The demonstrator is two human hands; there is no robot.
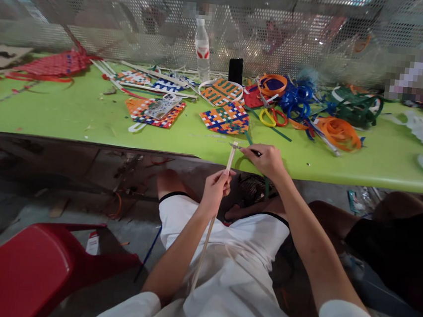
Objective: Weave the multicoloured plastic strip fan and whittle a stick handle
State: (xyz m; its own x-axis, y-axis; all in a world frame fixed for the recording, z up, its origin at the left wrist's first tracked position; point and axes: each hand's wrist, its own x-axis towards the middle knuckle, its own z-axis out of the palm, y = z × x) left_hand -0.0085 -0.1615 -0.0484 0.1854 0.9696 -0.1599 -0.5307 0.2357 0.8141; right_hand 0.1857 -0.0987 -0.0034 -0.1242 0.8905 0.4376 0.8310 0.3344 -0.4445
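My left hand (pixel 216 189) is closed round a long pale wooden strip (pixel 205 245), which slants from my lap up to the table's front edge. The strip's upper end stands out above my fingers. My right hand (pixel 267 159) grips what looks like a small knife (pixel 236 146), dark at the handle, its thin metal part lying across the top of the strip. Just beyond both hands, a woven piece of orange, blue and white strips (pixel 226 118) lies flat on the table. A green strip (pixel 249 138) trails from it towards my right hand.
On the green table (pixel 61 119) are a plastic bottle (pixel 202 48), black phone (pixel 235 71), scissors (pixel 273 117), orange strip coils (pixel 335 133), blue strips (pixel 295 99) and a red woven piece (pixel 56 65). A red chair (pixel 25 265) stands left; another person's leg (pixel 393 246) is right.
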